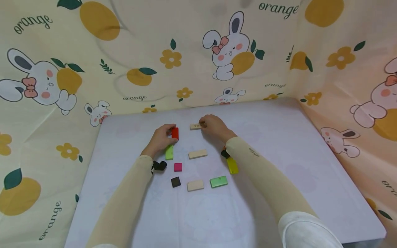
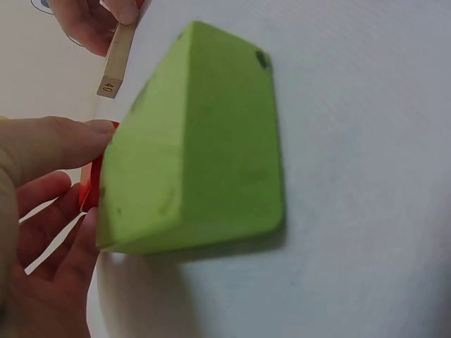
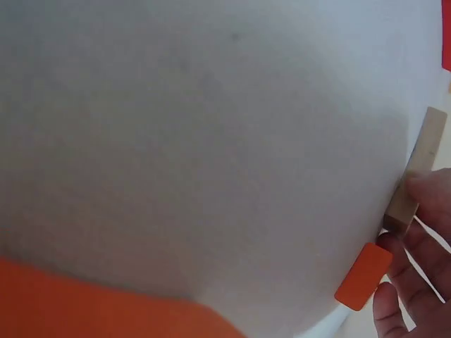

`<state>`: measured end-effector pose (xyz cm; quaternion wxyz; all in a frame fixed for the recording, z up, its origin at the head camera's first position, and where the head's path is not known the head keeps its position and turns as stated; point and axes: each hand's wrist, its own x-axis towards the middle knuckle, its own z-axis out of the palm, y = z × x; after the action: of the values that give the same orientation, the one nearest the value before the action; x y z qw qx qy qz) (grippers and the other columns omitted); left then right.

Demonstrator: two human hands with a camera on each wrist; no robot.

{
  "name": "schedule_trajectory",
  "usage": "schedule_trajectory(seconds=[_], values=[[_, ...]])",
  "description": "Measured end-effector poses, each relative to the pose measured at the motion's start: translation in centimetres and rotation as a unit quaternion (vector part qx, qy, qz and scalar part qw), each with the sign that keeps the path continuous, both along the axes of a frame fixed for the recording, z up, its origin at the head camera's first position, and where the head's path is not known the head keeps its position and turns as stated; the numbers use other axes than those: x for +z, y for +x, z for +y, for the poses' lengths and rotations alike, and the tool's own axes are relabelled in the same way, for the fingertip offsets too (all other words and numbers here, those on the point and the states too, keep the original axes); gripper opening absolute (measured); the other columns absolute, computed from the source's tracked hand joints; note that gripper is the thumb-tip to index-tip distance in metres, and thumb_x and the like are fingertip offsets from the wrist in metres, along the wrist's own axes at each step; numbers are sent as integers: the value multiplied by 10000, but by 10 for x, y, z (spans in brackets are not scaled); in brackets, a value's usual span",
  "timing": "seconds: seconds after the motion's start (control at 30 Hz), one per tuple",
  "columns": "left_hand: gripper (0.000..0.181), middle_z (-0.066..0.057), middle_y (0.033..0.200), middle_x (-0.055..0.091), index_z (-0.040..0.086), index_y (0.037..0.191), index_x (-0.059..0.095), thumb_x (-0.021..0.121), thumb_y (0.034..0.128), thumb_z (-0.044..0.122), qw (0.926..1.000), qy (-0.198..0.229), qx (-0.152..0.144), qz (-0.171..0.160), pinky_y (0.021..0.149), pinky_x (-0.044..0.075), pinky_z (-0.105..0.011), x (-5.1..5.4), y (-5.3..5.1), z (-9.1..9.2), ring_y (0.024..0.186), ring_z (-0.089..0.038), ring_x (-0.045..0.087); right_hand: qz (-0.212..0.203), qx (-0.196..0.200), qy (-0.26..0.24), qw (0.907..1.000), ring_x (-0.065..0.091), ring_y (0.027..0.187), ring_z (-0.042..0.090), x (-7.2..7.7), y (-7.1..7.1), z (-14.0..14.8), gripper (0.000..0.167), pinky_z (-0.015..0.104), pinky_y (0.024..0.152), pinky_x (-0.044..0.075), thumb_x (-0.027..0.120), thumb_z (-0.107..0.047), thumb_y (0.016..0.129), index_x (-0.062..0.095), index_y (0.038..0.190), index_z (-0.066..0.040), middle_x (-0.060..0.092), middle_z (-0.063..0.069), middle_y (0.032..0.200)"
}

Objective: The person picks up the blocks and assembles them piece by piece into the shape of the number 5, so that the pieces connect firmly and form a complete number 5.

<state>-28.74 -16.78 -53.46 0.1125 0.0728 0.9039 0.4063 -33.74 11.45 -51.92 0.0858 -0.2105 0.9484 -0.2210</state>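
Pinching red block (image 1: 175, 133) in left hand (image 1: 159, 139), between thumb and fingers, just beyond lime block (image 1: 169, 153). Gripping wooden block (image 1: 195, 126) by its right end in right hand (image 1: 214, 126), right of the red, toward far edge of table (image 1: 279, 137). Got pink block (image 1: 178, 167), black block (image 1: 175, 182) nearer.

Bunny-print fabric (image 1: 192, 44) walls this table (image 1: 279, 137) into a booth.

1. Behind the left hand's (image 1: 158, 141) grip: a close-fitting cream left sleeve (image 1: 125, 199), reaching the wrist.
2. Behind the right hand's (image 1: 214, 125) grip: a matching right sleeve (image 1: 270, 175), small dark lettering (image 1: 254, 152) along it.
3. Just behind the left grip: a black wrist device (image 1: 159, 166).
4. Farthest from the right grip: a loose white cuff (image 1: 305, 229).
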Motion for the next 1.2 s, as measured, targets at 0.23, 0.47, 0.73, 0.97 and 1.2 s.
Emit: schedule_trajectory(seconds=[0.23, 0.47, 0.73, 0.97, 1.2], values=[[698, -134, 1542, 558, 107, 1599, 528, 832, 970, 129, 10000, -36, 16, -38, 1157, 468, -516, -1, -2, 0, 1320, -343, 546, 130, 2, 42, 9999, 639, 1186, 278, -2, -1, -1, 293, 430, 1109, 487, 713, -116, 1042, 765, 1320, -38, 729, 108, 1263], [706, -120, 1551, 555, 116, 1601, 530, 841, 967, 143, 9998, -143, -125, -73, 1165, 461, -509, 1, -5, 1, 1335, -330, 542, 103, -43, -6, 9999, 641, 1170, 276, 0, -1, 0, 298, 426, 1102, 496, 713, -110, 1045, 759, 1329, -32, 731, 110, 1248], [691, -130, 1532, 569, 98, 1579, 554, 852, 957, 144, 9996, -158, -225, 28, 1136, 488, -497, 3, -8, 6, 1303, -333, 568, 94, -69, -120, 9999, 635, 1126, 247, 4, -1, 0, 316, 402, 1059, 514, 721, -126, 1047, 750, 1347, -34, 731, 97, 1244], [684, -130, 1517, 581, 87, 1572, 555, 848, 956, 132, 9995, 8, -313, 13, 1132, 492, -501, 9, -12, 18, 1294, -329, 582, -62, -165, -172, 9997, 622, 1077, 247, 10, 1, -4, 311, 406, 1036, 526, 721, -112, 1047, 747, 1346, -29, 725, 101, 1229], [680, -141, 1488, 601, 56, 1559, 561, 855, 951, 132, 9992, -83, -386, 106, 1122, 496, -477, 6, -19, 27, 1267, -317, 592, -40, -61, -75, 9999, 636, 1176, 266, 10, -3, -10, 297, 423, 1106, 495, 711, -113, 1056, 752, 1340, -34, 727, 108, 1284]])
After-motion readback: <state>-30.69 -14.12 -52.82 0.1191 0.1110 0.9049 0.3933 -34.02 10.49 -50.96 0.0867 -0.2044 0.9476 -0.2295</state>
